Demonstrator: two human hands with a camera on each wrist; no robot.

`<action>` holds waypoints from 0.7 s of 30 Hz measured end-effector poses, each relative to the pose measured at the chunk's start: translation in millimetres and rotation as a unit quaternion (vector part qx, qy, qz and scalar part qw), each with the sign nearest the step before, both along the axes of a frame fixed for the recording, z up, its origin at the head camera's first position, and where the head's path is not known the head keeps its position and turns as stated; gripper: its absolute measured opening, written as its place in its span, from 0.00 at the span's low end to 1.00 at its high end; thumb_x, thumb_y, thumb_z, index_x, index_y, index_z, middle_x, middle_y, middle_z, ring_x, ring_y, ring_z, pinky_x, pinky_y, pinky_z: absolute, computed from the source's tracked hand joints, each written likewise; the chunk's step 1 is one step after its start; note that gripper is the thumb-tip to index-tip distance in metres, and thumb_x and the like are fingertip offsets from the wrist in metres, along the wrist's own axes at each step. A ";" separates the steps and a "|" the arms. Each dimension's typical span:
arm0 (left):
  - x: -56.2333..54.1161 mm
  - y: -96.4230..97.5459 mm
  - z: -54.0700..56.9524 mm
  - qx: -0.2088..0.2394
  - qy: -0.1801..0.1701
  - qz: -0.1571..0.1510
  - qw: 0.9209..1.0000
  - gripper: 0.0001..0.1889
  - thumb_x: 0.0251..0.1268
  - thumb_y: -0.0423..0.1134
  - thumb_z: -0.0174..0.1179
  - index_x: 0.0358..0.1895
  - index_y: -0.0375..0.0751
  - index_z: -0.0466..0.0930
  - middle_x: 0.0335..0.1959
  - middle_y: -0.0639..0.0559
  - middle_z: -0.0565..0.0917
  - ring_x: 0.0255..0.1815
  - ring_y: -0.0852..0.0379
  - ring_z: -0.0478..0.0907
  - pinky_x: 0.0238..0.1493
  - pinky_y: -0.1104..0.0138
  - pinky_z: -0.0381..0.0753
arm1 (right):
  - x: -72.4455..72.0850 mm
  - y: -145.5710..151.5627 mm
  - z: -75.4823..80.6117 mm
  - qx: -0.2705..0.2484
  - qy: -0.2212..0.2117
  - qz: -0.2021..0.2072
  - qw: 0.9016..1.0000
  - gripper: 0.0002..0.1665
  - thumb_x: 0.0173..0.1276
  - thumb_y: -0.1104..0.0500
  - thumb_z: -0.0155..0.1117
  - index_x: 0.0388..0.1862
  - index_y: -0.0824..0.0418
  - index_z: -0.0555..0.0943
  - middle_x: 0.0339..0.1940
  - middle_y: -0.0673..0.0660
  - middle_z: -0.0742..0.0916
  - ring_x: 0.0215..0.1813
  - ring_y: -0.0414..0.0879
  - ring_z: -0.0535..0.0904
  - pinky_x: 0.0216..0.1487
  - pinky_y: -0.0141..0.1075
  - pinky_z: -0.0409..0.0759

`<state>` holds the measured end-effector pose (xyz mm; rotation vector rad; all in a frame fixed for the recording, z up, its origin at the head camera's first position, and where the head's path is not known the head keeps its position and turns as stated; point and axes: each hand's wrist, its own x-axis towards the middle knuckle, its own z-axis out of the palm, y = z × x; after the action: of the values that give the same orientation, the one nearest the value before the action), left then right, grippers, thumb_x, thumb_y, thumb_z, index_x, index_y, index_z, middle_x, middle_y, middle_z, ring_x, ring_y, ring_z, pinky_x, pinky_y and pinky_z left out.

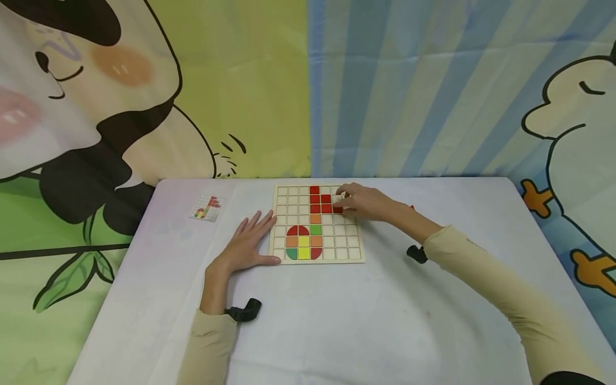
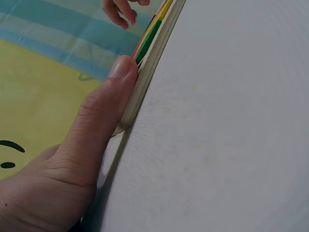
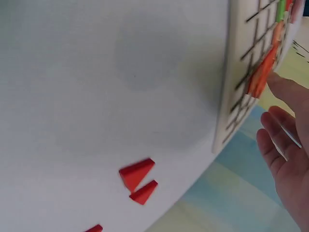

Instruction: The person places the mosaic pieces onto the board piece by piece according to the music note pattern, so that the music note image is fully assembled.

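Observation:
A square wooden grid board (image 1: pixel 339 243) lies on the table with coloured tiles in some of its cells. Red tiles (image 1: pixel 315 199) sit near its top, and yellow tiles (image 1: pixel 304 247) among orange, green and red ones lower left. My left hand (image 1: pixel 245 243) rests spread at the board's left edge, its thumb along the lower left corner. Over the upper right cells, my right hand (image 1: pixel 366 202) touches a red tile (image 3: pixel 260 75) with a fingertip; its other fingers are loosely bent. The fingers partly cover that part of the board in the head view.
A small pattern card (image 1: pixel 207 208) with a coloured grid picture lies left of the board. Loose red pieces (image 3: pixel 137 174) are on the white table (image 1: pixel 337 315) to the right, mostly hidden by the right forearm in the head view. A printed cloth (image 1: pixel 409 107) hangs behind.

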<state>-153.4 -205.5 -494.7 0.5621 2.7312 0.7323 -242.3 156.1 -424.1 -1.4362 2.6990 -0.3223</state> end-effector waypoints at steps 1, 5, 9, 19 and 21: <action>0.1 0.3 -0.1 0.001 0.000 0.000 1.000 0.61 0.53 0.65 0.74 0.85 0.47 0.50 0.88 0.51 0.47 0.88 0.44 0.35 0.86 0.46 0.33 | 4.0 3.7 6.8 0.002 -0.007 -0.015 1.000 0.17 0.68 0.64 0.72 0.56 0.61 0.88 0.60 0.65 0.83 0.57 0.58 0.82 0.49 0.49 0.87; -0.3 0.8 -0.4 0.006 0.005 -0.003 1.000 0.61 0.53 0.64 0.74 0.85 0.46 0.50 0.87 0.50 0.47 0.88 0.43 0.35 0.85 0.45 0.33 | 20.9 30.6 23.5 -0.001 -0.022 -0.073 0.997 0.23 0.69 0.64 0.71 0.63 0.62 0.84 0.64 0.66 0.81 0.61 0.60 0.81 0.51 0.52 0.87; -0.8 -0.2 -0.7 0.005 0.005 -0.006 1.000 0.61 0.53 0.64 0.74 0.85 0.46 0.50 0.87 0.50 0.47 0.88 0.43 0.35 0.85 0.45 0.32 | 35.7 68.7 25.2 -0.010 -0.022 -0.106 0.994 0.26 0.67 0.66 0.73 0.64 0.64 0.83 0.63 0.66 0.82 0.58 0.60 0.82 0.50 0.50 0.87; -0.6 0.6 -1.2 -0.002 -0.003 0.004 1.000 0.61 0.53 0.65 0.75 0.85 0.47 0.50 0.87 0.50 0.47 0.88 0.43 0.35 0.85 0.45 0.32 | 53.6 131.3 27.1 -0.042 -0.004 -0.157 0.987 0.26 0.64 0.70 0.74 0.61 0.66 0.84 0.58 0.67 0.84 0.57 0.61 0.83 0.49 0.52 0.88; -0.7 0.9 -1.7 -0.003 -0.003 0.003 1.000 0.61 0.53 0.65 0.75 0.85 0.47 0.49 0.87 0.50 0.47 0.88 0.43 0.35 0.85 0.45 0.32 | 55.1 137.7 27.1 -0.044 -0.005 -0.162 0.986 0.26 0.63 0.70 0.74 0.61 0.66 0.84 0.58 0.67 0.84 0.56 0.61 0.83 0.48 0.51 0.88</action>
<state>-154.2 -204.6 -496.4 0.5512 2.7298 0.7253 -187.2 293.8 -397.0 -1.0018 2.9401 -0.4714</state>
